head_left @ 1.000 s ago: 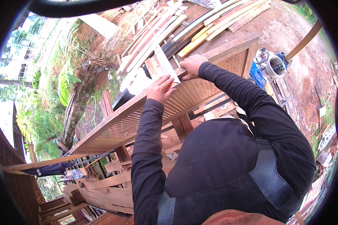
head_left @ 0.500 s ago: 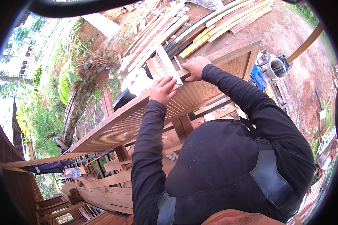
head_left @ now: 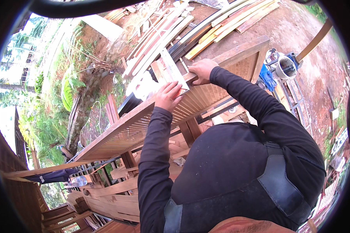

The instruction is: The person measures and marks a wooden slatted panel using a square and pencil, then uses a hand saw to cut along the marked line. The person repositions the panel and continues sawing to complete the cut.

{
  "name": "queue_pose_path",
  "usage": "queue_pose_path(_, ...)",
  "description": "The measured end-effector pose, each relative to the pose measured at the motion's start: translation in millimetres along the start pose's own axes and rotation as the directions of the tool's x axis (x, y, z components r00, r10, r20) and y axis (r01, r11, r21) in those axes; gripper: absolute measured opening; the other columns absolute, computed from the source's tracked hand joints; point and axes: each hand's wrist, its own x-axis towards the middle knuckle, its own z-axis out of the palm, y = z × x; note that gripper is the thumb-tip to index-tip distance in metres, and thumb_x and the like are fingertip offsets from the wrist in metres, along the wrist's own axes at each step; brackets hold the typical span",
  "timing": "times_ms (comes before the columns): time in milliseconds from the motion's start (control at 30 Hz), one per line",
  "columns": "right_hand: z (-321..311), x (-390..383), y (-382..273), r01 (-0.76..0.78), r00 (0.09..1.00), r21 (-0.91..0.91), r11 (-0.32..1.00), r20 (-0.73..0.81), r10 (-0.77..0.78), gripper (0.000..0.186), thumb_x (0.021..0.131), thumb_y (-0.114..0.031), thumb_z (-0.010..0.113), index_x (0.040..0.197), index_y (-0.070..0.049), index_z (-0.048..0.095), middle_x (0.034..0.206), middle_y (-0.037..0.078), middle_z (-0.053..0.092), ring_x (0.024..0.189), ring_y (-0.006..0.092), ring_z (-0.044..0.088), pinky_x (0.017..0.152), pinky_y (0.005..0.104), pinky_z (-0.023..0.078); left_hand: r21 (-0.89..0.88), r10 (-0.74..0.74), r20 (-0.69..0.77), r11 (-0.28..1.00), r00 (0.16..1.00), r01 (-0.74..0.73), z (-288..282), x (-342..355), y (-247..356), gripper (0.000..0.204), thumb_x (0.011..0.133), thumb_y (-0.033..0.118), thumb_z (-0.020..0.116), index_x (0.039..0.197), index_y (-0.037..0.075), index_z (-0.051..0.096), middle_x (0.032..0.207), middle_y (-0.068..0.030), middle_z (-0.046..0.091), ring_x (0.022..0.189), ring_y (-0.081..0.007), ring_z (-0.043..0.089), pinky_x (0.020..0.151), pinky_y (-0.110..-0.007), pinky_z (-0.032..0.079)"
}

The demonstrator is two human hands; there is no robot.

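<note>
A wooden louvered panel (head_left: 120,134) with a thick frame stretches across in front of me, tilted from lower left to upper right. My left hand (head_left: 168,96) is closed on the near end of a long, flat, whitish bar (head_left: 171,66), which lies across the panel's top frame edge and points away from me. A spot of orange shows by its fingers. A short brown board (head_left: 158,69) sits beside the bar. My right hand (head_left: 202,71) is wrapped over the frame just right of the bar; its fingertips are partly hidden.
Stacked planks (head_left: 221,29) lie on the ground beyond the panel. At right are a white bucket (head_left: 286,68) with tools and a blue cloth (head_left: 266,77). A clear plastic bottle (head_left: 78,181) and a dark umbrella-like bundle (head_left: 52,175) are at lower left. Plants grow at far left.
The view has shifted slightly. Both hands keep their places on the bar and the panel frame, with hardly any movement.
</note>
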Motion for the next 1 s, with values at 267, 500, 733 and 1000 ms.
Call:
queue_pose_path(267,3.0,-2.3,4.6,0.022,0.999,0.045,0.999,-0.044,-0.020,0.050,0.082,-0.047,0.075,0.111,-0.007,0.067,0.109,0.015,0.073,0.105,0.0330,0.070,0.091,0.0451,0.056,-0.014,-0.007,0.027,1.000,1.000,0.007,-0.8,-2.0,2.0,0.058,0.076,0.023,0.086,0.131,0.016,0.071,0.139,-0.0049,0.066,0.128,-0.0314,0.060,0.108,-0.044,0.050)
queue_pose_path(500,17.2,-10.1,19.2,0.234,0.911,0.460,0.856,-0.411,-0.028,0.037,0.096,-0.031,0.066,0.127,-0.010,0.069,0.109,0.015,0.073,0.102,0.0325,0.071,0.089,0.0434,0.056,-0.036,-0.006,0.001,0.999,1.000,0.006,-0.9,-8.4,14.0,0.058,0.075,0.022,0.086,0.131,0.016,0.070,0.138,-0.0057,0.067,0.129,-0.0327,0.059,0.109,-0.044,0.048)
queue_pose_path(733,7.1,-49.4,-17.9,0.171,0.886,0.722,0.671,-0.410,0.216,0.034,0.101,-0.009,0.054,0.133,-0.011,0.066,0.089,0.012,0.070,0.083,0.0272,0.070,0.080,0.0371,0.055,-0.030,0.013,-0.031,0.999,0.999,-0.014,-10.6,-23.1,38.5,0.054,0.075,0.019,0.084,0.127,0.014,0.072,0.138,-0.0077,0.067,0.129,-0.0330,0.059,0.108,-0.045,0.049)
queue_pose_path(1000,13.3,-70.3,-49.7,0.095,0.921,0.429,0.898,-0.381,0.084,0.023,0.096,-0.013,0.058,0.116,-0.004,0.050,0.074,0.025,0.065,0.075,0.0462,0.067,0.065,0.0549,0.051,-0.008,-0.020,-0.039,1.000,0.999,0.020,-5.5,-40.3,57.9,0.055,0.075,0.022,0.083,0.129,0.017,0.071,0.138,-0.0046,0.067,0.130,-0.0309,0.058,0.109,-0.049,0.045)
